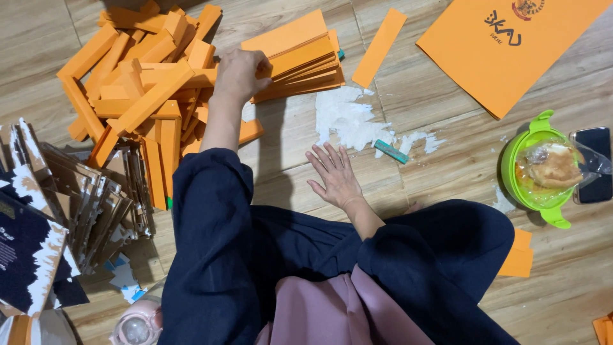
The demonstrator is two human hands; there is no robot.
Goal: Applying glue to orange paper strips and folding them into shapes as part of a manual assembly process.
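Observation:
I sit on a wooden floor in dark blue sleeves. My left hand (240, 73) reaches forward and grips the edge of a stack of orange paper strips (300, 56). A pile of folded orange boxes (137, 86) lies just left of it. My right hand (334, 174) rests flat on the floor with fingers spread, holding nothing. Just beyond its fingertips is a smear of white glue (348, 118) and a small teal stick (391, 151).
A single orange strip (379, 47) and large orange sheets (504, 48) lie at the far right. A green lidded bowl with food (541, 169) and a dark phone (592, 165) sit at right. Folded patterned cartons (70, 198) stand at left; a pink bottle (135, 327) is near my knee.

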